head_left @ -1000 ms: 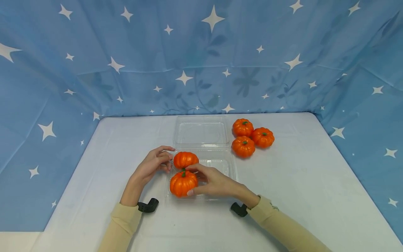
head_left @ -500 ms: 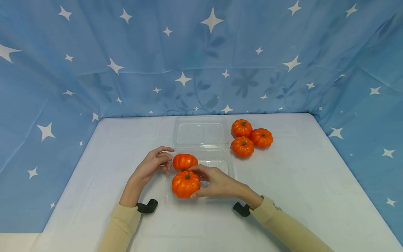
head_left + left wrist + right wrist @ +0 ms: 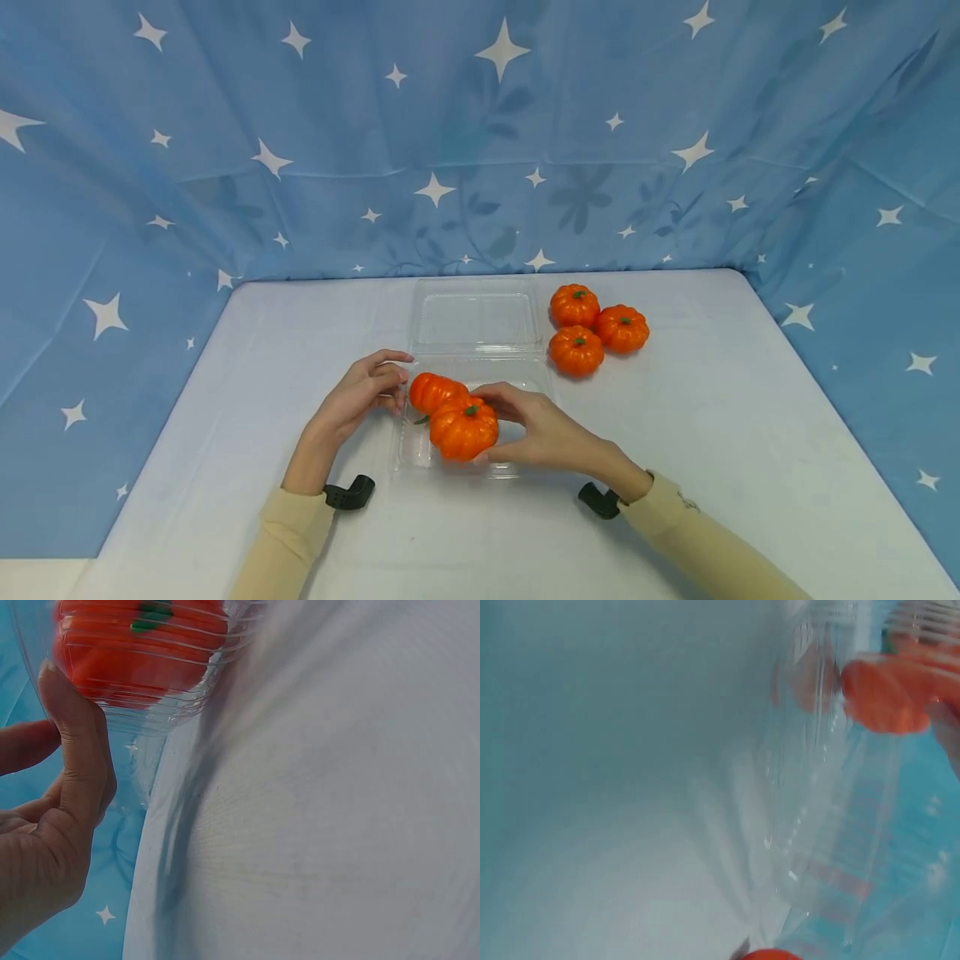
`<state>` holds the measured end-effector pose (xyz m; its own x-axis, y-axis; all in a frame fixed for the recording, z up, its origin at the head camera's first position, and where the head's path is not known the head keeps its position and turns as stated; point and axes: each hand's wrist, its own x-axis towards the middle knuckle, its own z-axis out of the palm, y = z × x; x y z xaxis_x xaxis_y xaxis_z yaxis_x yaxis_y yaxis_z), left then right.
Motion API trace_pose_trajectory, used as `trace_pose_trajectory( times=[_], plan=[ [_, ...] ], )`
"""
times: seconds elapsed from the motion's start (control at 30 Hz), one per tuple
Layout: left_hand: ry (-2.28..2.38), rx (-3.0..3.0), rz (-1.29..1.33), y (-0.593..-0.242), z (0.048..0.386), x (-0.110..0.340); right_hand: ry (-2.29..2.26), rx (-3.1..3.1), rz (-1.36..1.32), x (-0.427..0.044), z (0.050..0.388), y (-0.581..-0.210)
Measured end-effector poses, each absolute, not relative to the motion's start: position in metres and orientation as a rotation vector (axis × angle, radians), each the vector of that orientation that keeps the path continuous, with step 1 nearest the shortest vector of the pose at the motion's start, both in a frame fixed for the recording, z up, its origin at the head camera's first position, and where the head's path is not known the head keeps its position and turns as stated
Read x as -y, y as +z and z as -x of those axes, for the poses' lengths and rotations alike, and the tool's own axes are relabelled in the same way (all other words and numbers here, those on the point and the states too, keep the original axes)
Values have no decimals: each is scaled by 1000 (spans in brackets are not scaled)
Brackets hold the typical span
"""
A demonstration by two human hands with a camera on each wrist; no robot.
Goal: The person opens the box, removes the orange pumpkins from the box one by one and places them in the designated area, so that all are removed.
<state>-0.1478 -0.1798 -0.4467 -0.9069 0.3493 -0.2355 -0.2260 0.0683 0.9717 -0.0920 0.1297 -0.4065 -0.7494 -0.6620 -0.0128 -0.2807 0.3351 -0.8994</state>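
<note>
A clear plastic container [image 3: 525, 392] lies with its lid half [image 3: 477, 321] folded back behind its base. In the base's left part one orange pumpkin [image 3: 433, 392] rests on its side, its green stem toward the front. Touching it on the right is a second pumpkin [image 3: 463, 429], which my right hand [image 3: 551, 437] grips between thumb and fingers from the right. My left hand [image 3: 358, 396] rests its bent fingers against the container's left wall; in the left wrist view, fingertips of the left hand [image 3: 67, 787] touch the clear wall with orange behind it.
Three more orange pumpkins [image 3: 576, 351] stand grouped on the white table [image 3: 712, 417], right of the container's hinge and lid. A blue curtain [image 3: 337, 125] with white stars hangs behind the table and along its sides.
My right hand has moved right with the front pumpkin. The rear pumpkin has turned, its stem now showing at the lower left. My left hand has stayed at the container's left side.
</note>
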Motion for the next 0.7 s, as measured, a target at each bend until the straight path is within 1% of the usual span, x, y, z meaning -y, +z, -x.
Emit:
trace_pose_trajectory(
  times=[0.7],
  plan=[
    [1888,-1941,-86,-445,148,179,-1446,-2465,740,-181,91,-399]
  ],
)
